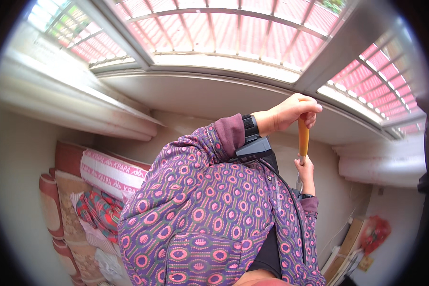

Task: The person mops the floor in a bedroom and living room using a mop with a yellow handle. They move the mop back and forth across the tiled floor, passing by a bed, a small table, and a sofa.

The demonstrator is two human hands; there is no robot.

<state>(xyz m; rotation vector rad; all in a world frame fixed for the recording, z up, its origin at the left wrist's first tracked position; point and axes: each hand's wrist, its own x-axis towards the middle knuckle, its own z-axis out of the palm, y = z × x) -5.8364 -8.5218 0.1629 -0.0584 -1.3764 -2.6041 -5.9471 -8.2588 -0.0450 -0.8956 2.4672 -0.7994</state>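
Observation:
My left hand (289, 112) is closed around the top end of a yellow-orange handle (303, 137). Below that grip, the handle runs into a thin metal shaft (299, 181). My right hand (306, 173) is wrapped around the pole lower down, near where handle and metal meet. The pole slants downward in front of me, and its lower end is hidden behind my patterned jacket (200, 214). Dark straps circle both wrists, and a grey device (254, 148) sits by the left one.
Ahead is a barred window (228, 32) above a pale wall. Curtains hang at the left (75, 100) and right (382, 164). Left lies brown-and-beige upholstered furniture (71, 193) with a pink-and-white textile (111, 173) and plaid cloth (100, 211). A red plastic bag (375, 232) is at right, beside wooden boards (345, 243).

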